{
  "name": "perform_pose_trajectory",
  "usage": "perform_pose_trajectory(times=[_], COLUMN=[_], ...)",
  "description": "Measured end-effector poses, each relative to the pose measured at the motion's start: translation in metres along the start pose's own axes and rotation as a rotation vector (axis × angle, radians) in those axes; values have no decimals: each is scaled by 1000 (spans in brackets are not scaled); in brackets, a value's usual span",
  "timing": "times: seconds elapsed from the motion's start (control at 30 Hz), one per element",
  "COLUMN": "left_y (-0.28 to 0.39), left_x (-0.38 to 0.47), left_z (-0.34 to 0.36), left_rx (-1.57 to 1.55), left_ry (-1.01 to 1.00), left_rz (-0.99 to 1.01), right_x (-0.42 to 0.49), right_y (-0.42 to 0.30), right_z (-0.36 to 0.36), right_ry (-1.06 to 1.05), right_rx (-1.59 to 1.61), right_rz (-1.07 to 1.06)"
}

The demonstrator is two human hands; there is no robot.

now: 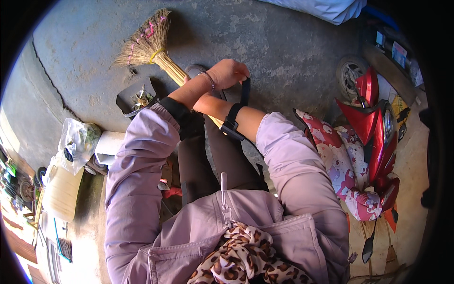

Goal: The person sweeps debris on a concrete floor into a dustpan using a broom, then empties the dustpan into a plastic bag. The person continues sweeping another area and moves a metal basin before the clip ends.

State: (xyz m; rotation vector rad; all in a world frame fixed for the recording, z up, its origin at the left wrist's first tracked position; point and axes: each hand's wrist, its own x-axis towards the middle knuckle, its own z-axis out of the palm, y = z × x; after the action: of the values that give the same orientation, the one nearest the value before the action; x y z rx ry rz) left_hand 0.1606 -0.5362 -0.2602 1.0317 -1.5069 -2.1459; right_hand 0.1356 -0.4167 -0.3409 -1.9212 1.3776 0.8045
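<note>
My left hand (228, 74) pinches the loose end of a black strap (245, 91). The strap wraps around my right forearm, where a black buckle (230, 125) sits. My left forearm, with a beaded bracelet and a wide black band (178, 115), crosses over my right wrist. Partly hidden beneath it, my right hand (205, 100) grips the handle of a straw broom (172, 67). The broom's bristle head, stitched with pink, points up and left. Beside it on the floor is a black dustpan (124, 94) holding debris (143, 97).
At the right stands a red motor scooter (379, 142) with a patterned quilted cover (330, 149). On the left are a clear plastic bag (79, 142), a white box (109, 143) and a pale plastic container (64, 191). White fabric (319, 9) shows at the top. A crack (53, 85) crosses the concrete floor.
</note>
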Motion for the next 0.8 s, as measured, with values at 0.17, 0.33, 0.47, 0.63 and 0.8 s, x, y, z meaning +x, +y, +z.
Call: perform_pose_trajectory(times=[0.17,0.33,0.47,0.63,0.8], left_y=[4,12,16,15,18], left_x=[-15,-39,-54,-62,-75], left_z=[-6,6,17,29,48], left_rx=[-54,95,180,232,395], left_ry=[79,177,298,419,521], left_rz=[59,283,325,370,648], right_x=[0,-1,-2,-1,0], right_y=[21,38,48,47,40], right_z=[-6,-15,-20,-17,-16], right_ry=[3,-2,-5,2,24], right_rx=[-32,-50,-63,-78,-48], right_rz=[38,48,50,57,44])
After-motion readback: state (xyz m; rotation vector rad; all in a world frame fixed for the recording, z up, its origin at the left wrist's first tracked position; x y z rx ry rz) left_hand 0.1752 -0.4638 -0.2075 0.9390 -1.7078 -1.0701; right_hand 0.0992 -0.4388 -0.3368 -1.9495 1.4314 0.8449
